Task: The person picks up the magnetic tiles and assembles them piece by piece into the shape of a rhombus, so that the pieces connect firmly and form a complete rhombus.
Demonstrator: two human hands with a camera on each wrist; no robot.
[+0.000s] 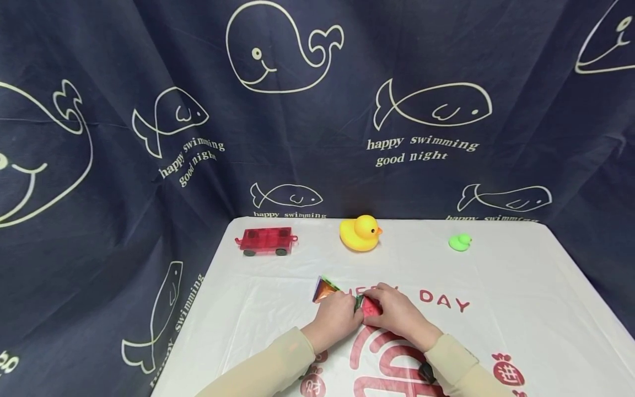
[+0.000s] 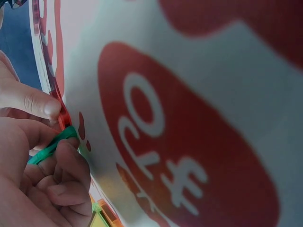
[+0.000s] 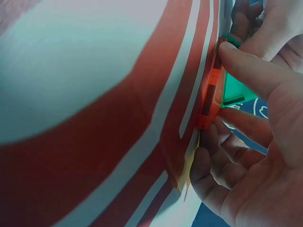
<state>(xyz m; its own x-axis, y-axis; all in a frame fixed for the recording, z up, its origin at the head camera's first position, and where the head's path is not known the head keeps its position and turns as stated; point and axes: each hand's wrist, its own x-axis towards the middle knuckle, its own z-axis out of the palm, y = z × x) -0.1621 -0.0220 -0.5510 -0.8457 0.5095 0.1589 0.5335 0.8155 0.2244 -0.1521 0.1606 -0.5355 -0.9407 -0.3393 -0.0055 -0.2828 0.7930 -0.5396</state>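
Both hands are close together over the middle of the white table. My left hand (image 1: 334, 315) pinches a translucent green magnetic tile (image 2: 49, 150) that stands on edge. Against it lies a red magnetic tile (image 3: 210, 94), gripped by my right hand (image 1: 399, 314) with the thumb on its near side and fingers along the other. In the right wrist view the green tile (image 3: 240, 90) meets the red one along an edge. Just beyond my left hand stand joined tiles in orange, purple and green (image 1: 326, 289), partly hidden by the hand.
At the back of the table (image 1: 412, 259) stand a red translucent wheeled car base (image 1: 266, 240), a yellow rubber duck (image 1: 358, 236) and a small green duck (image 1: 460, 242). A small dark object (image 1: 426, 373) lies beside the right sleeve. A dark blue curtain (image 1: 347, 160) hangs behind.
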